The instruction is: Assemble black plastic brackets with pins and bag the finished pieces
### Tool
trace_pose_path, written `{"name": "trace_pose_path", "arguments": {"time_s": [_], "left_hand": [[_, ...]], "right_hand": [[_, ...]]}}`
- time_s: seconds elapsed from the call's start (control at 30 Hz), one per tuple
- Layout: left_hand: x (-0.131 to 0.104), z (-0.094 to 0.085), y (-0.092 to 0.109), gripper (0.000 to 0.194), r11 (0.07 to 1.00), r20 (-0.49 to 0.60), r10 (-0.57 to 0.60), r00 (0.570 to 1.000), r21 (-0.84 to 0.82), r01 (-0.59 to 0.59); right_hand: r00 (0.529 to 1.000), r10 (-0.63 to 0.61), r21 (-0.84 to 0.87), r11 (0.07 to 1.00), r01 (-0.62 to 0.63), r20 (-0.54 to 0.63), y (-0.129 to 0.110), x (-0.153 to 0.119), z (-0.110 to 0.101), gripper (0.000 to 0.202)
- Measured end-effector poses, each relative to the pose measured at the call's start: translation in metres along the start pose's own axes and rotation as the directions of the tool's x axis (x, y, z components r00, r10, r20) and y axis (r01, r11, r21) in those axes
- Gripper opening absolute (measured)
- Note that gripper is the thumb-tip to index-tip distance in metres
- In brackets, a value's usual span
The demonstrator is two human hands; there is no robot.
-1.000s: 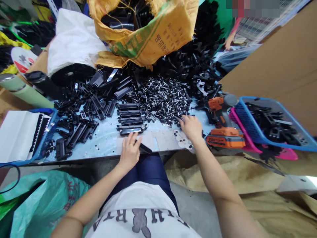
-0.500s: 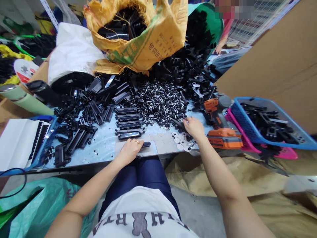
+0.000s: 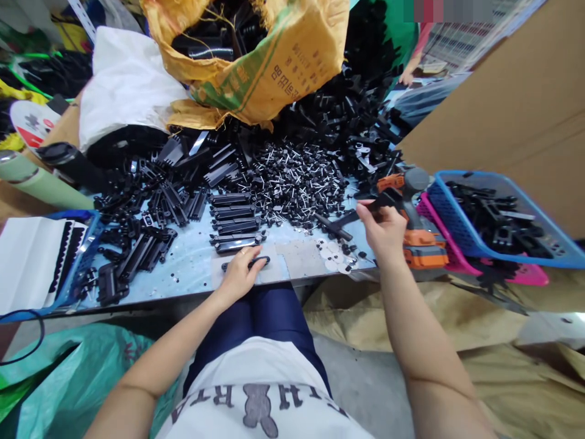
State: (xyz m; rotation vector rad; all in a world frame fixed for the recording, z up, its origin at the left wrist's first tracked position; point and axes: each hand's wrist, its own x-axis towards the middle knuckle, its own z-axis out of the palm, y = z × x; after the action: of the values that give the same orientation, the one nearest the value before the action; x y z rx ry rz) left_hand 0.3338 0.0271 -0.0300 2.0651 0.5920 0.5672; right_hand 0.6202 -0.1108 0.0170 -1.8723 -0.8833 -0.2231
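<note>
My left hand (image 3: 241,268) is closed over a slim black plastic bar (image 3: 261,262) on the bench's front edge, its ends showing on both sides of the fingers. My right hand (image 3: 386,235) is closed on a long black piece (image 3: 354,216) with a broader end, just left of the drill; its exact kind is unclear. A dark rod-shaped tool (image 3: 333,227) lies left of that hand. Beyond my left hand is a row of black plastic assemblies (image 3: 235,225). A heap of black-headed screws or pins (image 3: 297,180) spreads behind.
An orange cordless drill (image 3: 423,247) stands at the right, beside a blue basket (image 3: 507,259) of black parts. White discs (image 3: 336,256) lie near the front edge. A yellow sack (image 3: 292,67) and a white sack (image 3: 130,85) stand behind. A co-worker's hand (image 3: 406,76) shows far right.
My right hand has moved right and lifted away from the rod-shaped tool, now gripping a black piece by the drill. My left hand stays on the bar, shifted slightly.
</note>
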Motion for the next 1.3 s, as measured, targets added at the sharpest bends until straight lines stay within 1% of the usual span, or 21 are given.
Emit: {"name": "trace_pose_path", "arguments": {"time_s": [0.03, 0.1, 0.13, 0.17, 0.2, 0.23, 0.3, 0.33, 0.37, 0.43, 0.47, 0.5, 0.53, 0.57, 0.63, 0.7, 0.8, 0.93, 1.07, 1.2, 1.3], "left_hand": [[0.004, 0.004, 0.006, 0.039, 0.967, -0.004, -0.092, 0.996, -0.238, 0.088], [0.013, 0.011, 0.016, 0.046, 0.751, 0.069, -0.259, 0.963, -0.612, 0.246], [0.017, 0.014, 0.019, 0.048, 0.634, 0.106, -0.32, 0.941, -0.714, 0.296], [0.019, 0.016, 0.02, 0.048, 0.555, 0.112, -0.376, 0.92, -0.768, 0.32], [0.02, 0.017, 0.02, 0.046, 0.526, 0.088, -0.427, 0.9, -0.785, 0.327], [0.019, 0.016, 0.019, 0.044, 0.537, 0.049, -0.469, 0.882, -0.776, 0.329], [0.015, 0.013, 0.015, 0.041, 0.616, 0.02, -0.481, 0.876, -0.704, 0.354], [0.011, 0.011, 0.014, 0.041, 0.672, 0.042, -0.443, 0.896, -0.646, 0.362], [0.008, 0.009, 0.012, 0.041, 0.743, 0.081, -0.373, 0.924, -0.57, 0.35], [0.004, 0.004, 0.01, 0.043, 0.913, 0.157, -0.174, 0.972, -0.345, 0.219], [0.003, 0.002, 0.008, 0.044, 0.975, 0.192, -0.075, 0.979, -0.192, 0.112], [0.003, 0.0, 0.005, 0.047, 1.0, 0.235, -0.001, 0.972, -0.027, 0.008], [0.003, -0.002, 0.002, 0.052, 0.989, 0.286, 0.038, 0.958, 0.128, -0.077], [0.004, -0.002, -0.001, 0.058, 0.956, 0.335, 0.045, 0.941, 0.26, -0.139], [0.006, -0.002, -0.007, 0.07, 0.88, 0.398, 0.024, 0.917, 0.426, -0.209], [0.007, 0.0, -0.011, 0.074, 0.83, 0.413, 0.026, 0.91, 0.499, -0.25], [0.007, 0.002, -0.015, 0.069, 0.811, 0.387, 0.058, 0.92, 0.52, -0.27], [0.002, 0.002, -0.022, 0.056, 0.834, 0.308, 0.138, 0.941, 0.476, -0.278], [-0.004, 0.004, -0.031, 0.036, 0.836, 0.255, 0.229, 0.939, 0.444, -0.324], [-0.008, 0.004, -0.036, 0.038, 0.855, 0.209, 0.237, 0.949, 0.42, -0.306], [-0.003, 0.004, -0.029, 0.044, 0.851, 0.247, 0.217, 0.944, 0.425, -0.307]], "right_hand": [[0.998, 0.056, 0.163, 0.985, -0.054, -0.009, -0.015, -0.013, 0.008, 0.039], [0.983, 0.132, 0.379, 0.909, -0.172, 0.129, -0.041, -0.044, 0.029, 0.041], [0.96, 0.14, 0.399, 0.888, -0.23, 0.242, -0.052, -0.06, 0.038, 0.043], [0.92, 0.121, 0.358, 0.896, -0.263, 0.372, -0.061, -0.076, 0.045, 0.045], [0.884, 0.088, 0.282, 0.929, -0.239, 0.458, -0.068, -0.089, 0.049, 0.047], [0.862, 0.04, 0.191, 0.969, -0.157, 0.506, -0.074, -0.099, 0.05, 0.048], [0.841, -0.11, 0.01, 0.992, 0.123, 0.53, -0.08, -0.11, 0.045, 0.043], [0.814, -0.199, -0.054, 0.961, 0.272, 0.546, -0.08, -0.111, 0.041, 0.04], [0.757, -0.277, -0.085, 0.912, 0.401, 0.592, -0.077, -0.109, 0.037, 0.038], [0.552, -0.346, -0.047, 0.816, 0.576, 0.759, -0.066, -0.102, 0.034, 0.038], [0.45, -0.337, -0.02, 0.782, 0.623, 0.827, -0.059, -0.099, 0.034, 0.039], [0.372, -0.312, -0.008, 0.757, 0.654, 0.874, -0.052, -0.097, 0.036, 0.04], [0.324, -0.278, -0.015, 0.739, 0.674, 0.904, -0.045, -0.096, 0.039, 0.041], [0.307, -0.241, -0.039, 0.726, 0.686, 0.921, -0.039, -0.096, 0.042, 0.042], [0.312, -0.178, -0.094, 0.717, 0.691, 0.933, -0.033, -0.1, 0.048, 0.043], [0.324, -0.142, -0.128, 0.718, 0.685, 0.935, -0.035, -0.105, 0.052, 0.043], [0.381, -0.135, -0.189, 0.691, 0.698, 0.915, -0.046, -0.11, 0.053, 0.042], [0.452, -0.193, -0.249, 0.62, 0.744, 0.871, -0.062, -0.113, 0.049, 0.039], [0.443, -0.263, -0.234, 0.567, 0.789, 0.857, -0.075, -0.109, 0.046, 0.034], [0.422, -0.312, -0.21, 0.535, 0.818, 0.851, -0.078, -0.1, 0.048, 0.031], [0.427, -0.321, -0.205, 0.543, 0.815, 0.845, -0.066, -0.097, 0.051, 0.033]]}}
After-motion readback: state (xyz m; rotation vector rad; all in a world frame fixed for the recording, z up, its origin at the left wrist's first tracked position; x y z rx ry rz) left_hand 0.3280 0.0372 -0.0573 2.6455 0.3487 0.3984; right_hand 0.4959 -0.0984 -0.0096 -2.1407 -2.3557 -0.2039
